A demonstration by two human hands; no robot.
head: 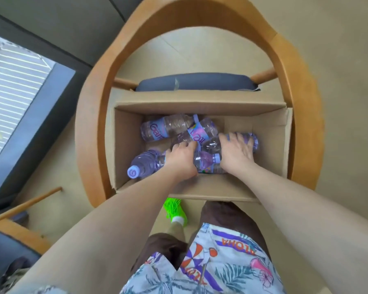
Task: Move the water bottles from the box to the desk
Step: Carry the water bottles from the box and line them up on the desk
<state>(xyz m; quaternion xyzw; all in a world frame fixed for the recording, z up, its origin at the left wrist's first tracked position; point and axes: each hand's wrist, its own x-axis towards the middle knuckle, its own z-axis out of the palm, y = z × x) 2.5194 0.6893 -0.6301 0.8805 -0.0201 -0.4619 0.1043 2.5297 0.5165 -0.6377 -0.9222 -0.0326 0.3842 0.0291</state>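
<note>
both hands down in the cardboard box (pixel 270 132), which sits on a wooden chair (pixel 302 124). left hand (pixel 182 159) wraps a bottle (pixel 146 163) at the near-left corner, cap toward me. right hand (pixel 237 152) lies over another bottle (pixel 254 141) mid-box; can't tell if it's gripped yet. bottles look full, clear w/ purple caps + labels, lying loose in a pile. prob heavy-ish, smooth, thin plastic, so grab the ribbed middle, not the cap.
</note>
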